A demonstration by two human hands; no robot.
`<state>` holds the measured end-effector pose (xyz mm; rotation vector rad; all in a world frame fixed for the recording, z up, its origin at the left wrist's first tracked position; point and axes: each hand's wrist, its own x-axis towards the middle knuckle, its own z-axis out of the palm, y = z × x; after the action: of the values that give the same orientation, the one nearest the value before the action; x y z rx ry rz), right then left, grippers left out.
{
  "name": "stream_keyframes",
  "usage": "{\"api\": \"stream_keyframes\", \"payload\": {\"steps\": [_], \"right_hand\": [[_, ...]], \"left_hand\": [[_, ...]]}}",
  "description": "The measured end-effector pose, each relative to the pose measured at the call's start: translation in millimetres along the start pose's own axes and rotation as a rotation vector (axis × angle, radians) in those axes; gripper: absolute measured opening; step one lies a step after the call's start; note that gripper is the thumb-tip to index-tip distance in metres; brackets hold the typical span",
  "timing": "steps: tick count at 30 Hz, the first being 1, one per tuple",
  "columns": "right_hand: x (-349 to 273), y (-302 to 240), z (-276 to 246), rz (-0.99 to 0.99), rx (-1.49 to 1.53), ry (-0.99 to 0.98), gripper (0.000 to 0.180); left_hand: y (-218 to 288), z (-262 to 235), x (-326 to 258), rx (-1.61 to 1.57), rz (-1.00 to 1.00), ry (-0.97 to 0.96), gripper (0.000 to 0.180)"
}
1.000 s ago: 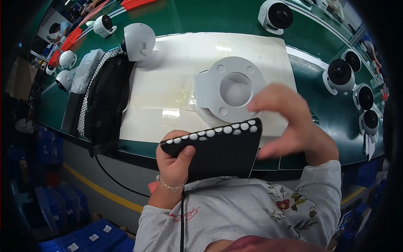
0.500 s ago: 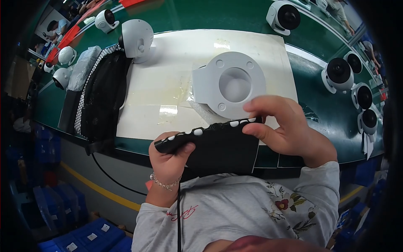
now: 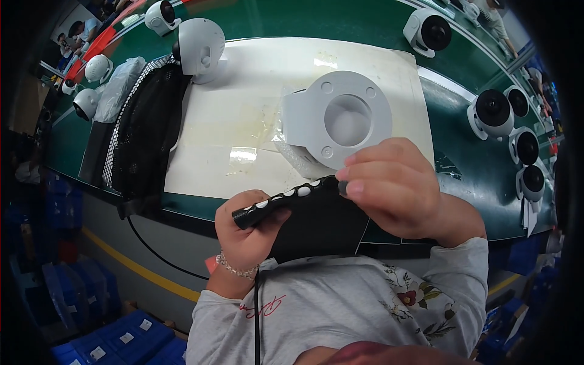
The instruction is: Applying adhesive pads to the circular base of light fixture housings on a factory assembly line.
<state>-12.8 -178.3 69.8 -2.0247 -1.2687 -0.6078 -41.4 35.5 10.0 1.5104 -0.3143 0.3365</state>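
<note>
My left hand is closed on one end of a curled black sheet with a row of white round spots along its bent upper edge. The thumb lies on the near side of the bend. At the sheet's other end, my right hand pinches a small dark round piece between thumb and fingers, close against the edge. Just beyond the hands, a white camera lies base up on bubble wrap. Its ring-shaped base has a large round hollow and several small round recesses.
A white board covers the green table's middle. Another white camera stands at its far left corner, beside a black mesh-covered bundle and a plastic-wrapped packet. More cameras stand at the right. Blue bins sit below left.
My right hand has moved left along the sheet's edge, and its fingers now pinch a small dark piece. The sheet's bent edge has tilted more. The whole view has shifted slightly.
</note>
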Motion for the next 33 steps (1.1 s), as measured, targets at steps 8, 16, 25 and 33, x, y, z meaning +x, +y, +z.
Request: {"api": "stream_keyframes", "payload": {"steps": [8, 16, 25, 33], "right_hand": [[0, 1, 6, -0.091, 0.094, 0.055, 0.046], [12, -5, 16, -0.048, 0.232, 0.257, 0.053], [11, 44, -17, 0.346, 0.085, 0.325, 0.069], [14, 37, -15, 0.303, -0.137, 0.174, 0.067]], "left_hand": [[4, -4, -3, -0.019, -0.194, 0.002, 0.013], [17, -1, 4, -0.095, -0.241, -0.064, 0.012], [-9, -2, 22, 0.100, 0.094, -0.291, 0.023], [-28, 11, 27, 0.062, 0.111, -0.417, 0.020]]}}
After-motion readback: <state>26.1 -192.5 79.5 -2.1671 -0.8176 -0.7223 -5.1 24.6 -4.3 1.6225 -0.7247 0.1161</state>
